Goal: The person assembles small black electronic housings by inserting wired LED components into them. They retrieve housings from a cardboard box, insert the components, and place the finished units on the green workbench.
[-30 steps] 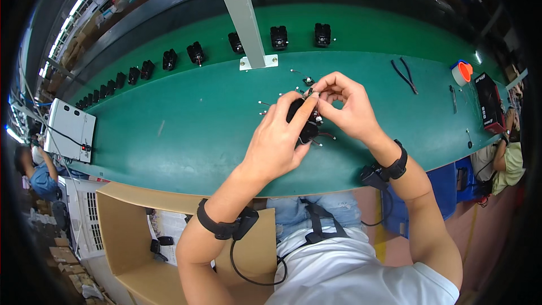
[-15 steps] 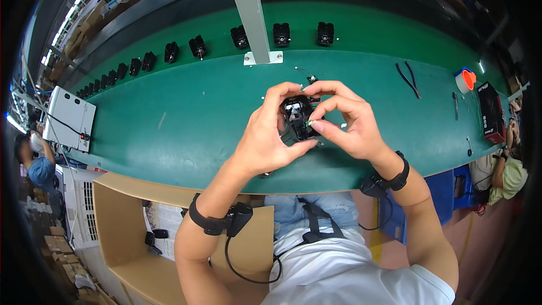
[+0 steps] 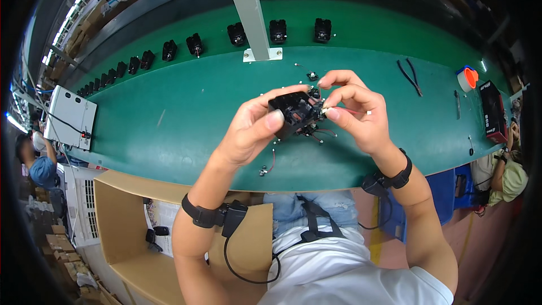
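Over the green bench, my left hand (image 3: 245, 135) grips a black plastic housing (image 3: 288, 112), its thumb across the near side and the fingers behind. My right hand (image 3: 364, 116) is at the housing's right end. Its thumb and index finger pinch a small whitish wire connector (image 3: 324, 110), and a thin red wire (image 3: 351, 112) runs from there across the palm. Whether the connector touches the housing I cannot tell. Several small black parts with thin wires lie below and behind the housing. One wired part (image 3: 312, 76) rests just beyond my hands, another (image 3: 263, 171) near the bench's front edge.
Similar black housings (image 3: 278, 31) stand in a row on the green strip behind the bench (image 3: 186, 118). A grey post (image 3: 249, 14) rises at the back. Right: pliers (image 3: 411, 78), an orange roll (image 3: 468, 79), a black box (image 3: 492, 112). Left: a white metal case (image 3: 70, 118). A cardboard box (image 3: 121, 229) stands below.
My left hand has turned the housing so it tilts, and its thumb now presses on it. My right hand has moved slightly right, and the red wire has come into sight.
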